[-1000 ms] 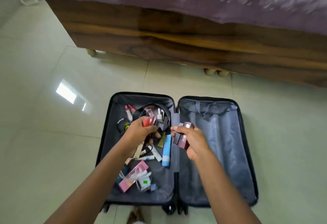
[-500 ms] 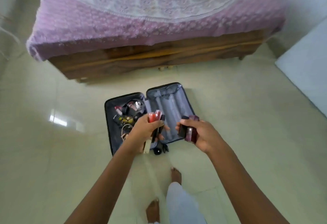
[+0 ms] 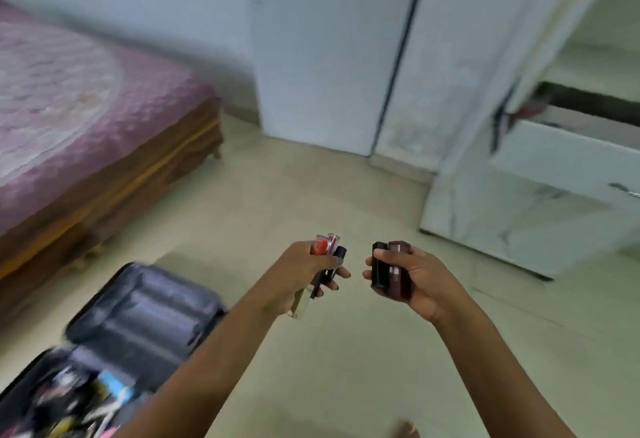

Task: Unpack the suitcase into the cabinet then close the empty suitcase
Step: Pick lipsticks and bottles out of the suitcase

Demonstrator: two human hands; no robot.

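The open dark suitcase [image 3: 145, 309] lies on the floor at the lower left, blurred, with several small items still in its nearer half. My left hand [image 3: 298, 275] grips a bunch of cosmetic tubes [image 3: 327, 250], red, pink and black. My right hand [image 3: 412, 278] holds a black box and a maroon box [image 3: 398, 273] together. Both hands are raised over the floor, away from the suitcase. The white cabinet [image 3: 512, 202] stands at the right with a drawer [image 3: 568, 157] pulled out.
A bed with a purple cover [image 3: 69, 98] and a wooden frame fills the left side. A white wall and closed cabinet doors [image 3: 325, 56] stand straight ahead. Pale floor tiles [image 3: 311, 195] lie between the suitcase and the cabinet.
I rose from the suitcase and turned right toward the cabinet. The suitcase slid to the lower left of view. Both hands kept their items.
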